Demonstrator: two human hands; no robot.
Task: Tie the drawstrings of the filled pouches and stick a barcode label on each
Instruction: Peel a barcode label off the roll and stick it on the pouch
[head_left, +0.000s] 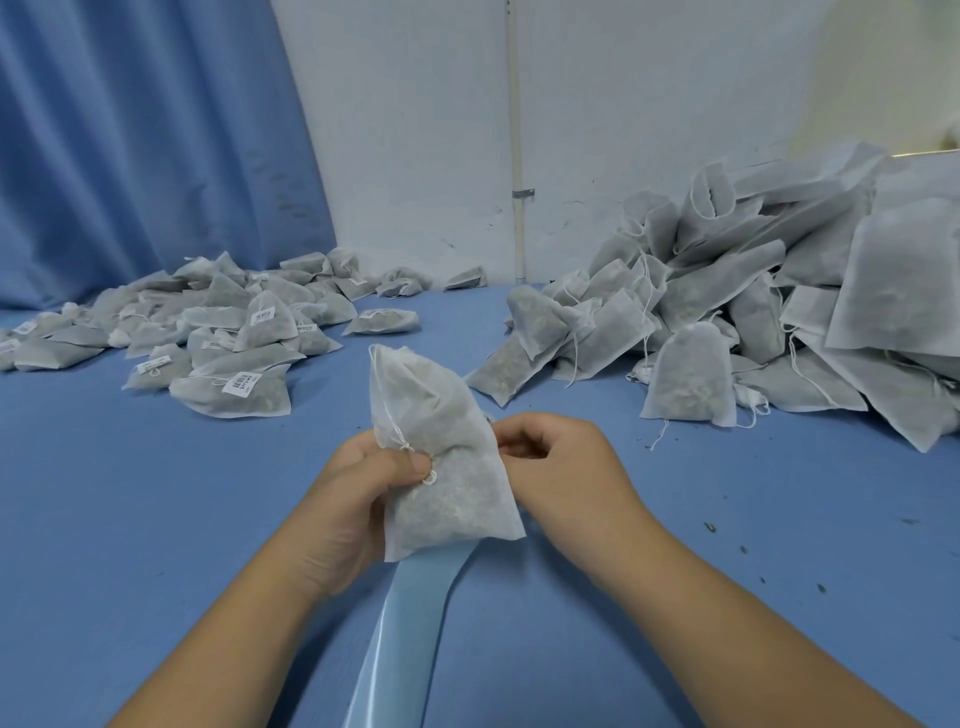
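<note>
Above blue tabletop (156, 493): left hand (358, 483) fingers wrap gauzy lumpy pouch (441, 431); right hand (561, 462) fingers curled, hold unclear.

Left hand (358, 488): bare, thumbnail (417, 461) short | Right hand (563, 467): bare | Left forearm (234, 629): bare to frame edge | Right forearm (727, 618): bare to frame edge
</note>
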